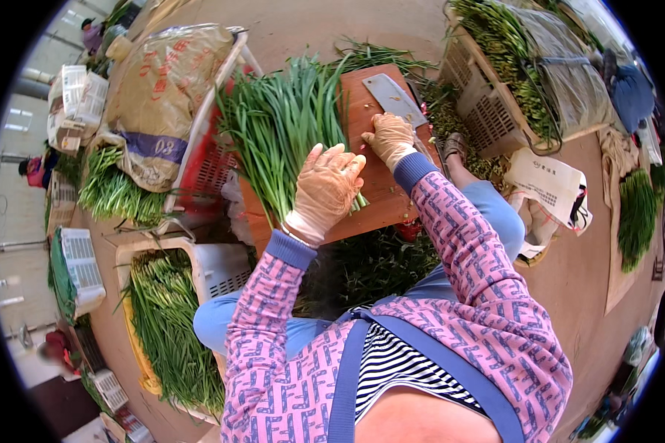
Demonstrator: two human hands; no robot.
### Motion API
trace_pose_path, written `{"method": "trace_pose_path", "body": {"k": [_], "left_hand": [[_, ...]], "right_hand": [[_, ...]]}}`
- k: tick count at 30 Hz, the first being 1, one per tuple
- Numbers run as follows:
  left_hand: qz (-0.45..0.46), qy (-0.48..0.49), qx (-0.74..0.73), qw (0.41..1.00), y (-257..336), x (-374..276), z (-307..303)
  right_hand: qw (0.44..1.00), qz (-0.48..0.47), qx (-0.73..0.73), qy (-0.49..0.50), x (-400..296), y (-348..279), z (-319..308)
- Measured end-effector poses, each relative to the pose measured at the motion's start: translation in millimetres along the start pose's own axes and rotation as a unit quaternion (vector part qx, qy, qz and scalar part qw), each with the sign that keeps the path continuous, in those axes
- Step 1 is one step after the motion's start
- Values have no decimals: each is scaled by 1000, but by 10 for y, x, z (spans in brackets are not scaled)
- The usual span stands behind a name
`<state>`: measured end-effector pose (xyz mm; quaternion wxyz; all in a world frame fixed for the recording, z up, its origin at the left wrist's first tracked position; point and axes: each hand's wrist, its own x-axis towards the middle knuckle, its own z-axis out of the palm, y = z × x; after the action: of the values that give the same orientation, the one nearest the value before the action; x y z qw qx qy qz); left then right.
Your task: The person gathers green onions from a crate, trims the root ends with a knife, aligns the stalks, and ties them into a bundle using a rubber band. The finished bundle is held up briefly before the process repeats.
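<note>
A thick bundle of green garlic chives (293, 122) lies on a reddish-brown wooden board (366, 221), leaves pointing away from me. My left hand (330, 188), in a stained translucent glove, is palm down over the stem end, its fingers slightly apart; its underside is hidden. My right hand (390, 138), gloved too, has bent fingers at the board just below a cleaver's steel blade (393, 99). The cleaver's handle runs beside that hand, partly hidden by it. Whether its fingers hold anything does not show. Small trimmings dot the board.
Crates of greens stand at left (155, 243) and upper right (487, 105). A covered red-and-white crate (205, 160) adjoins the board's left side. Loose leaves (382, 58) lie beyond it, cuttings (366, 271) below. A white bag (548, 183) is at right; people are far left.
</note>
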<state>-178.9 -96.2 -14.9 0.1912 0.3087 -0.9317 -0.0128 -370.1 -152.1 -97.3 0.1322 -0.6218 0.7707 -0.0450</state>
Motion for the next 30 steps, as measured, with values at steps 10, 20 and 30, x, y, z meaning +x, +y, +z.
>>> {"method": "trace_pose_path", "body": {"k": [10, 20, 30], "left_hand": [[-514, 154, -124, 835, -1003, -1875, 27], [-621, 320, -442, 562, -1221, -1912, 756], [-660, 262, -237, 663, -1030, -1800, 684]], "right_hand": [[715, 2, 699, -7, -416, 248, 276], [702, -43, 708, -66, -501, 107, 3], [724, -74, 683, -58, -505, 226, 128]]}}
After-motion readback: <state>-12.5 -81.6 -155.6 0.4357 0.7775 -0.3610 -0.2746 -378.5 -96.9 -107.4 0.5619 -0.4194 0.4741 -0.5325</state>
